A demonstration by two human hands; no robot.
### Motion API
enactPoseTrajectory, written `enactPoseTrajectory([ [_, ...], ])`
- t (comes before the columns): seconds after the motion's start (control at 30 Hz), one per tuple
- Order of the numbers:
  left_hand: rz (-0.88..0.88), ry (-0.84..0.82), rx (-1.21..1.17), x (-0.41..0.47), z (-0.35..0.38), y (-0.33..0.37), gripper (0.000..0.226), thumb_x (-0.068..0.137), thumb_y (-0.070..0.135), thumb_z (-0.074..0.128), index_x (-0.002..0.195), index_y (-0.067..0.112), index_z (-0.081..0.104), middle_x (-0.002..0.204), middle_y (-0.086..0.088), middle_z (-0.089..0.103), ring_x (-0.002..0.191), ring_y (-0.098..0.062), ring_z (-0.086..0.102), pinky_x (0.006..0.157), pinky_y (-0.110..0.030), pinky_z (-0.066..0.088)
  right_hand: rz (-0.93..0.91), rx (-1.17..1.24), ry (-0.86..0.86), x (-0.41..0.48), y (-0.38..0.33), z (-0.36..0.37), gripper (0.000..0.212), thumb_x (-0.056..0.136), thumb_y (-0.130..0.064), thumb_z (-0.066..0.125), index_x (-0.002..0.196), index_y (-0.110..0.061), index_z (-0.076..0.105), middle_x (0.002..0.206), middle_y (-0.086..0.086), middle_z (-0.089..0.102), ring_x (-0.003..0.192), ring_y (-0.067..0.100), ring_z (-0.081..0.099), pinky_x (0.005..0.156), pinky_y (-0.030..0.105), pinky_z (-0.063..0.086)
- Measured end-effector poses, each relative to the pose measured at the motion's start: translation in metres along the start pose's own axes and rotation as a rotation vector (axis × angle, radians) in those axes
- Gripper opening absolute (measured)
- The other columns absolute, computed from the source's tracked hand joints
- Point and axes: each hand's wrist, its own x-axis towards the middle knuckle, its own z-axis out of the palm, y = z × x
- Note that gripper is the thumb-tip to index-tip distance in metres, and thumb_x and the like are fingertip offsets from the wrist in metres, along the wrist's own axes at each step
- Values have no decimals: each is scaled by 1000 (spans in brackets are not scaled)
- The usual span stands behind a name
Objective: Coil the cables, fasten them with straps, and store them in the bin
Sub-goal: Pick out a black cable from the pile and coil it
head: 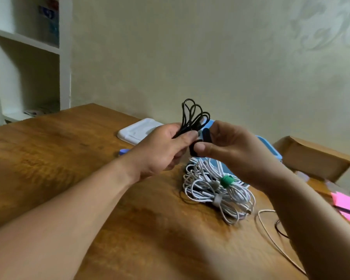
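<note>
Two hands were held above the worktop (pixel 69 158): L hand (pixel 160 150) gripped coiled black cable (pixel 193 114), R hand (pixel 230 150) pinched black strap (pixel 206 135) at coil's base. Blue bin (pixel 271 147) behind them, contents hidden. Strapped white cables (pixel 210 188) lay just in front of bin.

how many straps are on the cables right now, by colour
black fabric strap: 1, pinched by the right hand against the black coiled cable, which the left hand grips
green fabric strap: 1, round the white cables
pale grey strap: 1, round the white cables
total: 3
A greyish bit beside the green one is too blurred to count.
</note>
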Motion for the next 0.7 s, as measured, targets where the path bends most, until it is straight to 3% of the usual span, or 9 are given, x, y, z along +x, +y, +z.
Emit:
enactPoseTrajectory([
  [0.1, 12, -84, 4, -8, 12, 3, 28, 103, 45, 57, 81, 41, 74, 65, -2, 36, 53, -13, 30, 48, -29, 20, 18, 119, -11, -20, -1, -1, 38, 87, -30, 80, 100, 4, 68, 78, 11, 71, 70, 19, 66, 68, 39, 56],
  [0.17, 3, -126, 13, -11, 21, 2, 17, 94, 53, 66, 99, 39, 76, 68, -6, 38, 53, -13, 32, 48, -27, 22, 55, 82, -20, -35, -4, -3, 33, 84, -35, 80, 91, -4, 71, 70, 5, 70, 63, 13, 63, 61, 29, 52],
  [0.23, 4, -114, 56, -11, 31, 1, 21, 95, 44, 68, 110, 30, 72, 62, 3, 48, 50, -8, 35, 44, -22, 27, 98, 32, 4, -48, -5, -7, 33, 83, -38, 81, 86, -7, 72, 67, 7, 72, 57, 11, 65, 56, 23, 51],
  [0.33, 50, -35, 122, -9, 52, 6, 12, 104, 23, 59, 114, 21, 65, 54, 10, 50, 45, -5, 36, 41, -16, 31, 122, 74, 67, -64, 2, -15, 26, 94, -32, 75, 96, -7, 73, 73, 10, 76, 65, 15, 74, 63, 23, 56],
  [0.4, 52, 4, 94, -4, 63, 6, 10, 105, 27, 57, 108, 19, 62, 57, 3, 39, 46, -10, 32, 40, -20, 27, 125, 228, 131, -73, 13, -17, 16, 101, -23, 67, 102, -8, 73, 76, 8, 73, 68, 22, 74, 68, 29, 59],
  [0.47, 10, 52, 30, 1, 73, 4, 21, 105, 34, 57, 101, 13, 56, 61, 0, 36, 49, -14, 31, 41, -23, 26, 144, 387, 244, -81, 26, -19, 14, 103, -19, 64, 103, -9, 73, 74, 7, 64, 60, 20, 64, 66, 34, 54],
  [0.57, -6, 87, 84, 8, 85, -3, 17, 109, 25, 54, 103, 10, 53, 61, 0, 40, 49, -14, 36, 42, -24, 31, 161, 583, 321, -91, 36, -21, 17, 99, -27, 64, 103, -15, 76, 70, 2, 51, 56, 12, 45, 70, 45, 39],
  [0.63, 20, 61, 280, 8, 95, -8, 9, 108, 24, 57, 108, 17, 62, 58, 11, 50, 48, -8, 44, 46, -21, 35, 144, 603, 295, -95, 35, -20, 18, 97, -29, 65, 102, -17, 78, 68, -2, 49, 58, 9, 43, 67, 40, 38],
  [0.7, 50, 18, 462, 7, 103, -14, 11, 106, 27, 62, 114, 28, 69, 68, 18, 67, 60, 1, 60, 57, -22, 48, 134, 597, 284, -95, 33, -17, 15, 99, -22, 65, 99, -13, 78, 66, -6, 56, 58, 6, 49, 61, 27, 39],
])
